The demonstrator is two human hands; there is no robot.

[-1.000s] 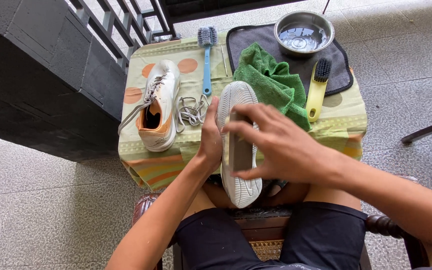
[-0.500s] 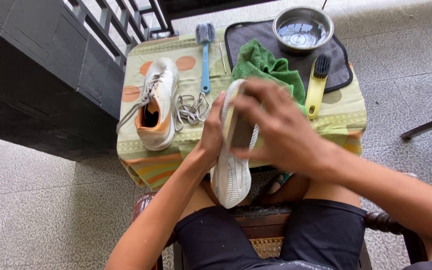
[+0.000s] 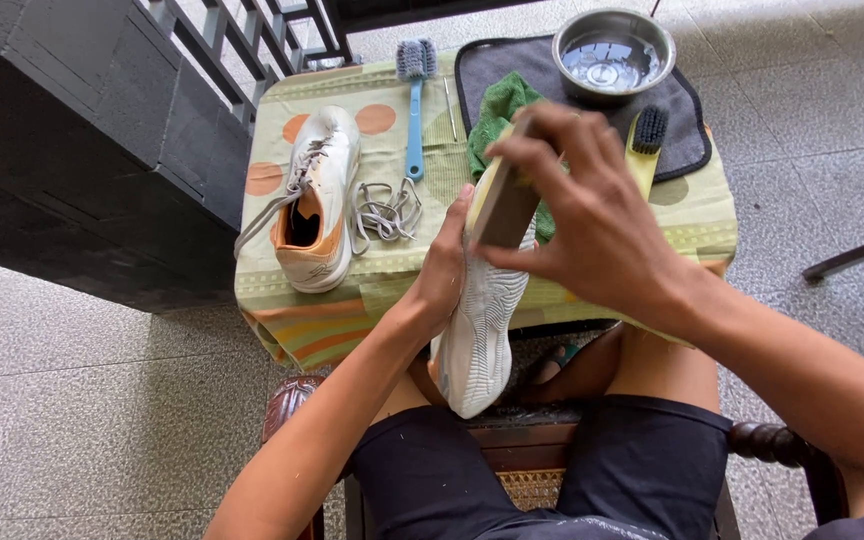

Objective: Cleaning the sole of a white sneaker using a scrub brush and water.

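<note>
White sneaker [image 3: 480,330]: sole up over the lap, braced by left hand [image 3: 444,272], fingers wrapped on its side.
Right hand [image 3: 592,215]: fingers clamped on wooden brush [image 3: 503,203], pressed onto the sole's far end.
Far table [image 3: 352,300]: second sneaker [image 3: 317,200], loose laces [image 3: 384,212], blue brush [image 3: 414,100], green cloth [image 3: 497,115], water bowl [image 3: 612,55].

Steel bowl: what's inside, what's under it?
The bowl holds clear water; its bottom shows through. It stands on a dark mat over the patterned cloth. The mat beneath the bowl is covered.
</note>
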